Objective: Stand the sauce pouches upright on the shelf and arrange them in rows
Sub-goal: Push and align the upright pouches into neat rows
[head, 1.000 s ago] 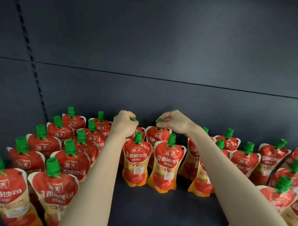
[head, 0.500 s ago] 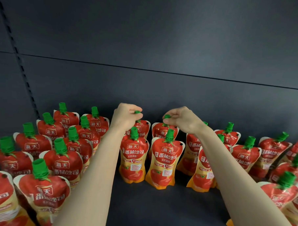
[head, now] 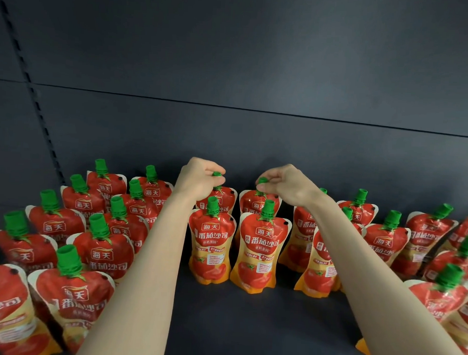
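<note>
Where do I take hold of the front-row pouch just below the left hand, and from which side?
Pinch its green cap from straight above. The front pouch stands upright, so the cap is its highest part and sticks up free, while the soft body is hemmed in by the neighbouring pouch beside it and the pouch behind.

We stretch both bare forearms forward, angled slightly inward, with our hands level and apart. Our left hand (head: 199,181) curls knuckles-up, thumb and fingers pinching the left cap (head: 217,174); our right hand (head: 287,186) mirrors it, fingertips pinching the right cap (head: 262,180)
</note>
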The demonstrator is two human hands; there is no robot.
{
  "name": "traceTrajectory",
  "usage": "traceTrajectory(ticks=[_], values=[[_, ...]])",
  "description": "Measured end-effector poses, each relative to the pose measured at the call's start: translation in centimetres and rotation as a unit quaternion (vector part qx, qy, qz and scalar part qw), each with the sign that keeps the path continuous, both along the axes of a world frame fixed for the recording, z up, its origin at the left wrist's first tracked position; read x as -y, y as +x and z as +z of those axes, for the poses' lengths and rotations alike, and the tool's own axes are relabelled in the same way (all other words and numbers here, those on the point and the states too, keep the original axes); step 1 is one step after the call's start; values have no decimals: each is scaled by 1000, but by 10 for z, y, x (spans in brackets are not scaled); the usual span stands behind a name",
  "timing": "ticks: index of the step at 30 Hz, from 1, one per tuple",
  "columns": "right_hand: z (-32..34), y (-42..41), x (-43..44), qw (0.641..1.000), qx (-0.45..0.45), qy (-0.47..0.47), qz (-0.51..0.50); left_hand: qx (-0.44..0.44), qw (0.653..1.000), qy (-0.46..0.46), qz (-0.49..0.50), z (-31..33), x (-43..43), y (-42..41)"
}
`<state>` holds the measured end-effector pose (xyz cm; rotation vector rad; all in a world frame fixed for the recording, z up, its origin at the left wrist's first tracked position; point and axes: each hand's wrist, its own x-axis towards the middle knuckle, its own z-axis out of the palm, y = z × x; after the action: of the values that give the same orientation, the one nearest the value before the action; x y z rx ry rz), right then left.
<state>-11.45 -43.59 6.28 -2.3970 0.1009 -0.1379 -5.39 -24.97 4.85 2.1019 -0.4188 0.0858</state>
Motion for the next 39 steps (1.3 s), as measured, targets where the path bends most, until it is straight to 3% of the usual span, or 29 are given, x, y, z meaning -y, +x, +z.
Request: traceTrajectory(ticks=[9, 14, 18, 22, 26, 29, 39], values=[[-3, -6, -3, 999, 28, 10, -24, 8, 1000, -11, -2, -2, 1, -2], [-2, -33, -12, 977, 188, 67, -77, 84, 981, -145, 94, -5, -1, -28], [-21, -69, -23, 951, 247, 167, -80, 142, 950, -231, 153, -35, 2, -68], [-75, -86, -36, 935, 237, 245, -98, 114, 952, -228, 170, -86, 8, -105], [-125, -96, -47, 929, 179, 300, -122, 18, 968, -195, 156, -135, 8, -113], [-152, -101, -52, 938, 143, 277, -151, -20, 974, -164, 157, -154, 1, -108], [-159, -87, -58, 947, 155, 228, -166, -7, 977, -135, 164, -155, -9, -81]])
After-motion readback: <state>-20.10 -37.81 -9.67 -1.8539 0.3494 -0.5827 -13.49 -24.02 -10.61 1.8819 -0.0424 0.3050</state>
